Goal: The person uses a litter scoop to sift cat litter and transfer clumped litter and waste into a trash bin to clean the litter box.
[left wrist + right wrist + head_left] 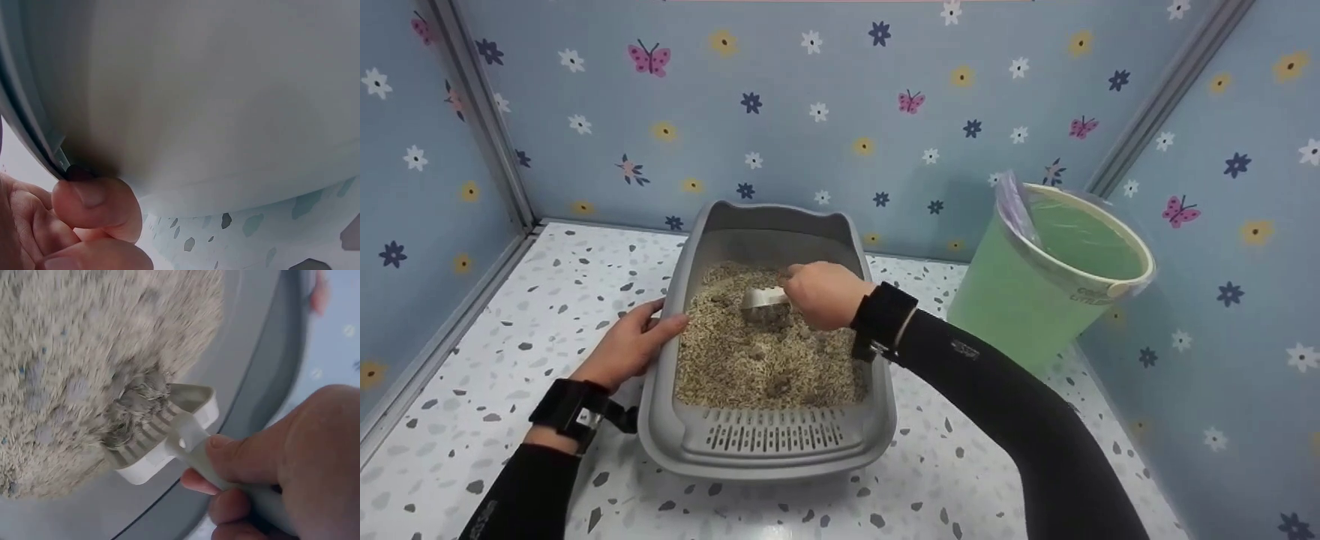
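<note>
A grey litter box [769,463] holds pale granular litter [727,375] with darker clumps in it. My right hand [829,295] grips the handle of a white slotted litter scoop [765,298] over the litter. In the right wrist view, grey clumps [138,402] lie in the head of the scoop, its front edge down at the litter. My left hand [634,341] holds the box's left rim, the thumb on top. Curled fingers [95,208] show under the rim in the left wrist view.
A light green bin [1005,292] with a thin plastic liner [1016,210] stands right of the box. The speckled white tabletop [937,480] runs beneath both. Flower-patterned panels [810,135] close off the back and both sides.
</note>
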A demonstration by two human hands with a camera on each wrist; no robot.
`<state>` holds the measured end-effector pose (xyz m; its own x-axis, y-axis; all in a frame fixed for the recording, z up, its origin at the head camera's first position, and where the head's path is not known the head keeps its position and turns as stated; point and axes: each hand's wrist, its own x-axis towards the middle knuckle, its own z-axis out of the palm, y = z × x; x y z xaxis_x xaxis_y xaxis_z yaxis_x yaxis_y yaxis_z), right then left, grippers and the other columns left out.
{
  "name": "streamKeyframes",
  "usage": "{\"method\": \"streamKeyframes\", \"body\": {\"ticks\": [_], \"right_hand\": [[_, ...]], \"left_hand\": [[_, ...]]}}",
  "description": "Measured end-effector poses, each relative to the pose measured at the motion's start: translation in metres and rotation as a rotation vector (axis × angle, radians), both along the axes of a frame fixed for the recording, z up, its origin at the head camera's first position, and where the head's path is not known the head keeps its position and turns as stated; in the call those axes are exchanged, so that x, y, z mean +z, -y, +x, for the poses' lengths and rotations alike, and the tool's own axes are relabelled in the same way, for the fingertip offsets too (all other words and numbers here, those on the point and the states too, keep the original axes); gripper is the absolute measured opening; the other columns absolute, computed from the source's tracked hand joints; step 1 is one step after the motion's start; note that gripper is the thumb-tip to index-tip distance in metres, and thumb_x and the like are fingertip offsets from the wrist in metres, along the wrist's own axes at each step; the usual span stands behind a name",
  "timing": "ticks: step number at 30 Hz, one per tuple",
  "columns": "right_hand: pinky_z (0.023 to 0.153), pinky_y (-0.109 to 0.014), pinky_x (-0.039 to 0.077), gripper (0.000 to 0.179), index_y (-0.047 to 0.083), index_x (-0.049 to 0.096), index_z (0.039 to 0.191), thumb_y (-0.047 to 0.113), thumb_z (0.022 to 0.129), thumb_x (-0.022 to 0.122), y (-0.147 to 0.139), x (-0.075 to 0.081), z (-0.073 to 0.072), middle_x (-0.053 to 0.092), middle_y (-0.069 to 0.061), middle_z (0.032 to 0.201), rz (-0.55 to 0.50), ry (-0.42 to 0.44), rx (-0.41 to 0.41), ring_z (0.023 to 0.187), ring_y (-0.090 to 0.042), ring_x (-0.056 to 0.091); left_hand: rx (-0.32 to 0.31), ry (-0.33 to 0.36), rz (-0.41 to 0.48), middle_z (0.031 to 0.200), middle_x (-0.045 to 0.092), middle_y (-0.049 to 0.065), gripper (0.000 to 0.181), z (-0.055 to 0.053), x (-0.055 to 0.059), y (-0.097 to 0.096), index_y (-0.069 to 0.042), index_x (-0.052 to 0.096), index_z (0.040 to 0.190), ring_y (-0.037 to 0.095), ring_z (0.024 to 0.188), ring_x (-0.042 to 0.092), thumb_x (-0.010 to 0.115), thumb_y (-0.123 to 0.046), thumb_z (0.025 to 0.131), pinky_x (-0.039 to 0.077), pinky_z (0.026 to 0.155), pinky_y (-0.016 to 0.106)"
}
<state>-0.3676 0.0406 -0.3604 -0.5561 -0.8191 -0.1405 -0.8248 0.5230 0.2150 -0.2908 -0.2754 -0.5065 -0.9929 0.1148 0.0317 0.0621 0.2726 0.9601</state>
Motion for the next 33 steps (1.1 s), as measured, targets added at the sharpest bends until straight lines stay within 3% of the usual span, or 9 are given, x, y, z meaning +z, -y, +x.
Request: {"method": "streamKeyframes", "body": {"ticks": [4, 9, 15, 20, 23, 26, 33], "right_hand": [[0.080, -0.044, 0.063, 0.014, 0.002, 0.074, 0.098, -0.009, 0.091, 0.068, -0.008, 0.013, 0.012, 0.068, -0.012, 0.105, -0.006, -0.006, 0.013, 0.082, -0.028, 0.064], [0.086, -0.045, 0.063, 0.021, 0.000, 0.078, 0.108, -0.010, 0.093, 0.067, 0.001, 0.023, 0.002, 0.070, -0.014, 0.108, -0.079, -0.057, -0.052, 0.093, -0.031, 0.069], [0.087, -0.050, 0.065, 0.022, 0.001, 0.079, 0.114, 0.004, 0.113, 0.058, 0.034, -0.002, -0.021, 0.070, -0.017, 0.113, -0.054, -0.125, -0.118, 0.099, -0.034, 0.071], [0.092, -0.045, 0.064, 0.028, 0.006, 0.082, 0.114, 0.007, 0.117, 0.054, 0.057, -0.027, -0.028, 0.071, -0.014, 0.118, -0.002, -0.153, -0.121, 0.104, -0.031, 0.071], [0.094, -0.042, 0.064, 0.030, 0.009, 0.081, 0.109, 0.007, 0.117, 0.053, 0.063, -0.037, -0.023, 0.071, -0.013, 0.120, 0.039, -0.154, -0.083, 0.105, -0.030, 0.070], [0.091, -0.042, 0.065, 0.029, 0.009, 0.081, 0.104, 0.007, 0.116, 0.054, 0.061, -0.040, -0.014, 0.071, -0.012, 0.120, 0.067, -0.158, -0.025, 0.103, -0.030, 0.071], [0.080, -0.040, 0.066, 0.021, 0.006, 0.079, 0.100, 0.005, 0.110, 0.061, 0.035, -0.031, 0.009, 0.070, -0.010, 0.113, 0.029, -0.139, 0.103, 0.094, -0.026, 0.071]], "left_hand": [[-0.004, -0.007, 0.002, 0.147, 0.060, 0.036, 0.089, 0.000, 0.000, 0.000, 0.004, 0.022, 0.175, 0.041, 0.117, 0.072, 0.061, -0.049, 0.114, 0.067, 0.085, 0.037], [0.007, -0.009, -0.009, 0.149, 0.059, 0.036, 0.090, 0.001, 0.001, 0.002, 0.003, 0.023, 0.175, 0.046, 0.123, 0.070, 0.061, -0.051, 0.114, 0.067, 0.089, 0.038], [0.012, 0.022, 0.001, 0.150, 0.059, 0.035, 0.092, 0.002, 0.001, 0.000, 0.001, 0.021, 0.176, 0.043, 0.119, 0.072, 0.062, -0.053, 0.113, 0.068, 0.085, 0.041], [0.013, 0.026, 0.015, 0.144, 0.064, 0.033, 0.091, 0.000, 0.000, -0.002, 0.000, 0.021, 0.176, 0.029, 0.099, 0.075, 0.062, -0.052, 0.113, 0.067, 0.073, 0.039], [0.004, 0.024, 0.018, 0.139, 0.067, 0.032, 0.088, -0.002, 0.000, -0.004, -0.001, 0.023, 0.176, 0.020, 0.083, 0.071, 0.062, -0.050, 0.114, 0.061, 0.062, 0.034], [-0.004, 0.020, 0.019, 0.139, 0.067, 0.033, 0.088, -0.003, -0.001, -0.003, 0.000, 0.022, 0.176, 0.018, 0.082, 0.071, 0.061, -0.049, 0.114, 0.060, 0.061, 0.033], [0.005, 0.007, 0.007, 0.145, 0.063, 0.035, 0.089, -0.002, -0.004, 0.002, 0.003, 0.022, 0.175, 0.039, 0.113, 0.074, 0.061, -0.049, 0.114, 0.067, 0.080, 0.036]]}}
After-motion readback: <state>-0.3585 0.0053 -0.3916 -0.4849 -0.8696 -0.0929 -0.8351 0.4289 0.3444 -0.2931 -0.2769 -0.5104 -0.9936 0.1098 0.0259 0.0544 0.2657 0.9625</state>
